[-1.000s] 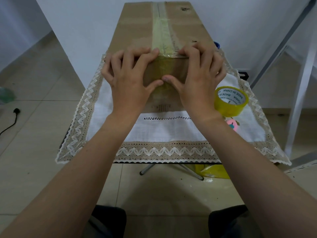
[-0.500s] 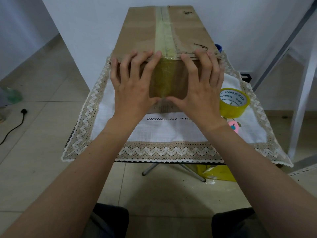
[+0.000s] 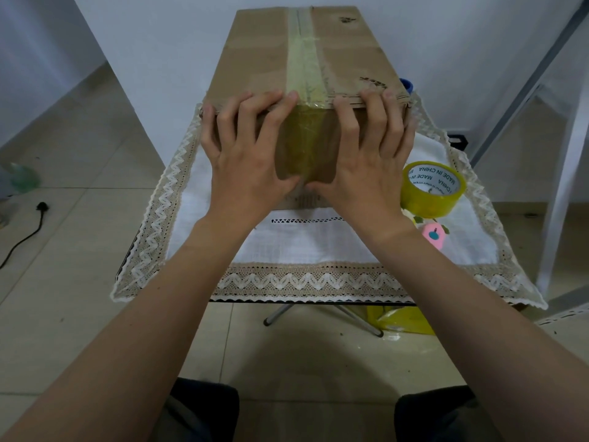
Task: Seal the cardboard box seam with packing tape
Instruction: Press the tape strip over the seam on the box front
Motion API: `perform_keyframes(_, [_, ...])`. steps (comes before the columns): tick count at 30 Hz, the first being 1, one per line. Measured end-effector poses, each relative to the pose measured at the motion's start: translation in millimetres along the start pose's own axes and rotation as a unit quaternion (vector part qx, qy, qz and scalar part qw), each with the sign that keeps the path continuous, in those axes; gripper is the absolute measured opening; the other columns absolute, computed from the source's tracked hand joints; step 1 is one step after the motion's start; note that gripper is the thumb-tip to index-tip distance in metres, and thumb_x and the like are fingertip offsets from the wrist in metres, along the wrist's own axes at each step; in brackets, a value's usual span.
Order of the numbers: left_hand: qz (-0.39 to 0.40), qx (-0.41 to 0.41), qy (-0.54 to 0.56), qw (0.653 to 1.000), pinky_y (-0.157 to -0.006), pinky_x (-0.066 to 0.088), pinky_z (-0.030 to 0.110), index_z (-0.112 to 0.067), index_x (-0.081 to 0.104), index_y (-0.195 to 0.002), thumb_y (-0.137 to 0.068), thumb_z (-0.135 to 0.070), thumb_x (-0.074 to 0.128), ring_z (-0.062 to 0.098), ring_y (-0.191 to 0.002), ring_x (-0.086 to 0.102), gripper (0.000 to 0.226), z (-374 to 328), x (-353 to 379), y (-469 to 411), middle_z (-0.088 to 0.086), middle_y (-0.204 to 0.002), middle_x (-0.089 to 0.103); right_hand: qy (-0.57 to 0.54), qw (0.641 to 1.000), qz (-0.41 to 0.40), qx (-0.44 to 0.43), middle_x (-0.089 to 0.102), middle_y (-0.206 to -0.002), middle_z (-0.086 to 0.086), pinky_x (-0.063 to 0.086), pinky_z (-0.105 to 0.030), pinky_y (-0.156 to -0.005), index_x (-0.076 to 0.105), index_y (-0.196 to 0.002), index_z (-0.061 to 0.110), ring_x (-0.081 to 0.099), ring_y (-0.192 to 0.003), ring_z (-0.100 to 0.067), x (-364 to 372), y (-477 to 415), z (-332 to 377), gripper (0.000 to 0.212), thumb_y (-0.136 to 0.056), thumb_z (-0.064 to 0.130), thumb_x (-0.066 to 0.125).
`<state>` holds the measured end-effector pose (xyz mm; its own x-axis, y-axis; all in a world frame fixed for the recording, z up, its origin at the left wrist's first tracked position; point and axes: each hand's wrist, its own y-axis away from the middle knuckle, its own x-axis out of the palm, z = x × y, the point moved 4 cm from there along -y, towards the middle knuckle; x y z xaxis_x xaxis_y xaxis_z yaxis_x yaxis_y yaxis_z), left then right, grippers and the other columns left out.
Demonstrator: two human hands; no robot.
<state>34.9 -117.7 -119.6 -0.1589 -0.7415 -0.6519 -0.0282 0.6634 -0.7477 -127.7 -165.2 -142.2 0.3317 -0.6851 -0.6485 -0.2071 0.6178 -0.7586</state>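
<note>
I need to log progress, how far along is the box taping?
Done: a tape strip covers the top seam of the box. In hand: left hand and right hand press its end down the near side. The tape roll sits aside. Far end isn't visible.

Soft, even, slightly dim indoor light with a cool cast. A faint broad shadow lies on the floor tiles under the counter. Mild glare sits on the tape strip. Wide-angle bending curves the edges; the forearms near the lens look stretched and soft.
</note>
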Motion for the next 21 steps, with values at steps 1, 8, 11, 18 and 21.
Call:
perform_keyframes(1, [-0.002, -0.007, 0.013, 1.0, -0.119, 0.015, 0.062, -0.032, 0.046, -0.148, -0.065, -0.059, 0.077, 0.025, -0.141, 0.035, 0.092, -1, -2, -1, -0.004, -0.145, 0.049, -0.014, 1.0, 0.002, 0.003, 0.024, -0.154, -0.011, 0.024, -0.064, -0.119, 0.027, -0.149, 0.025, 0.019, -0.147, -0.033, -2, -2, 0, 0.114, -0.059, 0.074, 0.079])
perform_keyframes(8, [-0.072, -0.129, 0.09, 0.985, -0.109, 0.028, 0.054, -0.04, 0.07, -0.11, -0.092, -0.063, 0.056, 0.019, -0.121, 0.048, 0.032, -9, -10, -20, -0.017, -0.114, 0.063, -0.158, 0.979, -0.018, 0.129, 0.049, -0.128, -0.004, 0.037, -0.05, -0.101, 0.061, -0.113, 0.026, 0.043, -0.123, -0.03, -28, -32, 1, 0.046, -0.089, 0.066, 0.06])
perform_keyframes(11, [-0.067, -0.154, 0.089, 0.982, -0.107, 0.029, 0.051, -0.039, 0.072, -0.101, -0.09, -0.066, 0.056, 0.018, -0.116, 0.049, 0.033, -7, -9, -25, -0.018, -0.107, 0.063, -0.139, 0.978, -0.002, 0.157, 0.048, -0.125, -0.002, 0.034, -0.045, -0.096, 0.06, -0.108, 0.028, 0.042, -0.121, -0.028, -28, -41, 4, 0.047, -0.089, 0.07, 0.056])
perform_keyframes(18, [-0.061, -0.119, 0.064, 0.989, -0.107, 0.031, 0.056, -0.041, 0.069, -0.111, -0.084, -0.065, 0.064, 0.023, -0.12, 0.05, 0.036, -6, -5, -20, -0.014, -0.114, 0.062, -0.114, 0.985, -0.007, 0.131, 0.051, -0.126, -0.004, 0.037, -0.046, -0.095, 0.061, -0.112, 0.029, 0.046, -0.12, -0.031, -24, -38, 1, 0.056, -0.082, 0.076, 0.061])
perform_keyframes(21, [-0.047, -0.064, 0.02, 0.997, -0.111, 0.029, 0.06, -0.038, 0.062, -0.128, -0.076, -0.065, 0.07, 0.029, -0.129, 0.048, 0.06, -4, 1, -10, -0.007, -0.129, 0.059, -0.092, 0.992, -0.003, 0.089, 0.049, -0.133, -0.008, 0.036, -0.049, -0.101, 0.057, -0.122, 0.031, 0.044, -0.127, -0.034, -20, -27, -1, 0.064, -0.076, 0.073, 0.069])
